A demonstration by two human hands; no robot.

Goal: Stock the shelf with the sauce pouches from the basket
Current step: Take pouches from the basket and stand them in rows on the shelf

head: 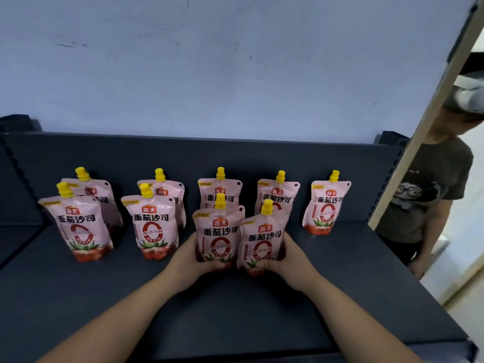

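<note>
Left hand point(190, 258) grips the base of one pink, yellow-capped sauce pouch point(217, 235), and the right hand point(290, 258) grips a second, slightly tilted pouch point(262, 244). Both are low over the dark grey metal shelf point(235, 310), in front of seven standing pouches point(327, 205). Releasing the tilted pouch before its base sits flat could topple it against its neighbour.
</note>
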